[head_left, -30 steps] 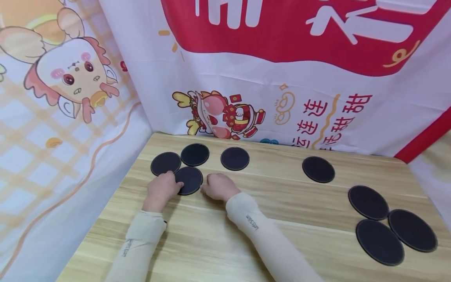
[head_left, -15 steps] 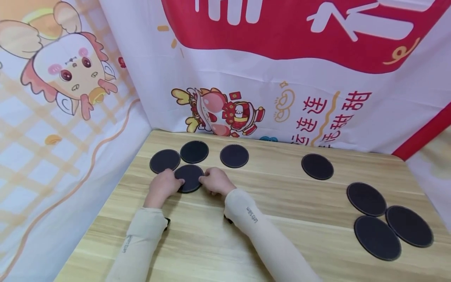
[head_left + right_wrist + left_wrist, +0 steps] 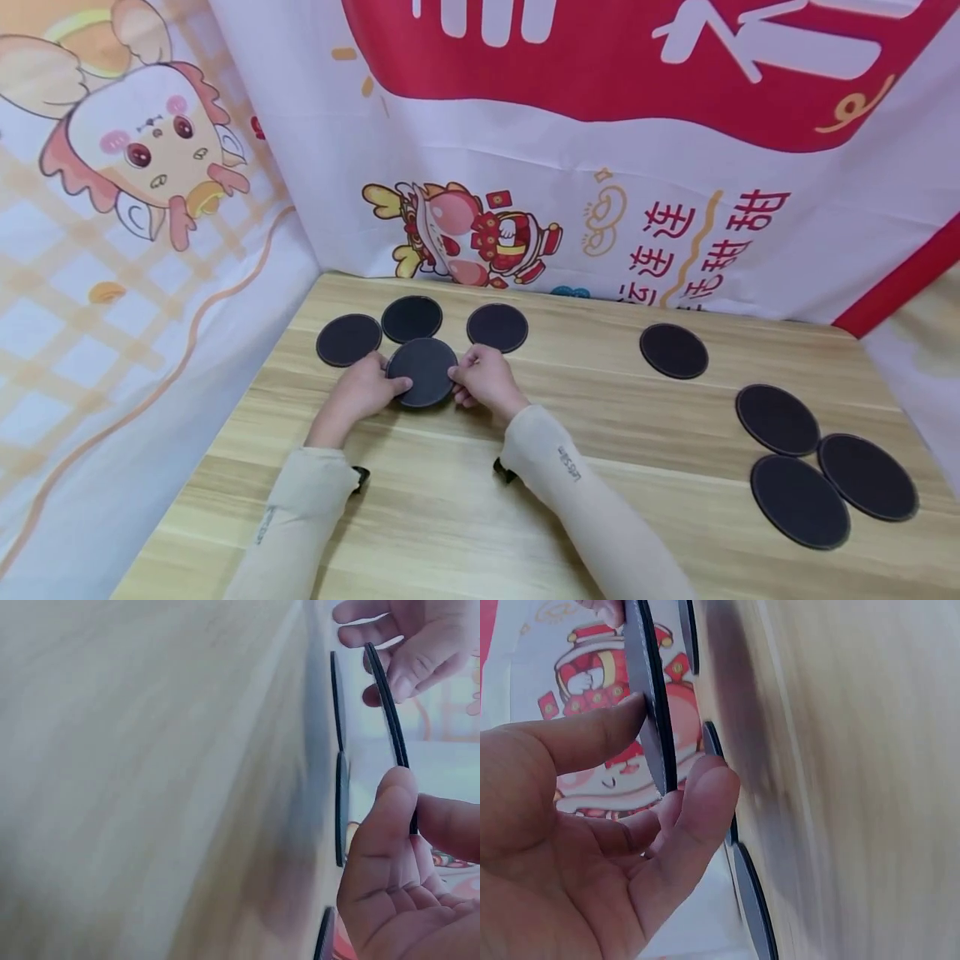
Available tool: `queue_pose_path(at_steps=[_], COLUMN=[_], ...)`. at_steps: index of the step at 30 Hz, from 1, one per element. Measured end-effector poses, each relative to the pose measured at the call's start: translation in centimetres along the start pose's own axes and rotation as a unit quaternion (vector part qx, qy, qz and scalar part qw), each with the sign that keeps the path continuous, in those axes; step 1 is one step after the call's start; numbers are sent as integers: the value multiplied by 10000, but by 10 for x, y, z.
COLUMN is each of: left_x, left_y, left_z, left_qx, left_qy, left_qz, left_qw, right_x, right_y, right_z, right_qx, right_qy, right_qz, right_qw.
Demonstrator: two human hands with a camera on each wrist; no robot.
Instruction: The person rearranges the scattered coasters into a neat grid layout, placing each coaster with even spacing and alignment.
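Observation:
A round black coaster [image 3: 422, 372] with a pale stitched rim is held above the wooden tabletop between both hands. My left hand [image 3: 366, 385] grips its left edge, thumb on the upper face and fingers at the underside. On the opposite edge, my right hand [image 3: 491, 379] pinches it between thumb and forefinger. Seen edge-on in the right wrist view, the held coaster [image 3: 390, 712] shows two dark layers; whether these are two stacked pieces I cannot tell. Just behind lie two similar coasters, one at left [image 3: 348, 339] and another beside it [image 3: 412, 318]. A third coaster [image 3: 497, 325] lies behind my right hand.
Farther right on the wooden table [image 3: 600, 433] lies a single black disc [image 3: 673, 350]. Three more, including a near disc [image 3: 800, 501], cluster at the right side. A printed cloth [image 3: 450, 142] hangs along the back edge, and another cloth [image 3: 150, 333] borders the left.
My right hand has come to the coaster's right edge and taken hold. Both hands have lifted the coaster off the table and moved it slightly right, away from the two left coasters.

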State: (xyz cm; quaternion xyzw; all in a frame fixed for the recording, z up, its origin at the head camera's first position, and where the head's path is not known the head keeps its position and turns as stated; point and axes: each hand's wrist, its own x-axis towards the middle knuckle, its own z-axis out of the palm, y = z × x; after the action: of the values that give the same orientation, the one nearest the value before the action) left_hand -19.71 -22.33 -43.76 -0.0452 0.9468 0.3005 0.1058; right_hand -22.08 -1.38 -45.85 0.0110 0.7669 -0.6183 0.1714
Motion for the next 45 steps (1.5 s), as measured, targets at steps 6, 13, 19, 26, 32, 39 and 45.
queue_pose_path(at_steps=[6,13,19,26,32,39,45], left_x=[-1,-5,-9,-13,-23,-36,-41], left_y=[14,34,48,56,54,53,57], left_z=[12,30,42,53,58,59,62], left_qx=[77,389,533,684,886,1275,1500], left_qy=[-186,-237,-282,-438,-548,-710,-777], left_qz=[255,549,627,794,1042,1359,1499], left_qw=[9995,9975,9962,9935,9891,9799,9742], right_x=[-12,-24,-33,-44,-55,-69,-73], right_y=[0,6,13,19,24,24,27], right_z=[-20,-41,-52,-58,-53,-44,-45], right_qx=[-192,-1551,-1900,-2556,-3160,-3058,-3120], right_qy=[-219,-229,-392,-581,-656,-862,-905], right_qz=[-113,-311,-184,131,-33,329,305], right_qw=[9995,9871,9808,9649,9465,9476,9453])
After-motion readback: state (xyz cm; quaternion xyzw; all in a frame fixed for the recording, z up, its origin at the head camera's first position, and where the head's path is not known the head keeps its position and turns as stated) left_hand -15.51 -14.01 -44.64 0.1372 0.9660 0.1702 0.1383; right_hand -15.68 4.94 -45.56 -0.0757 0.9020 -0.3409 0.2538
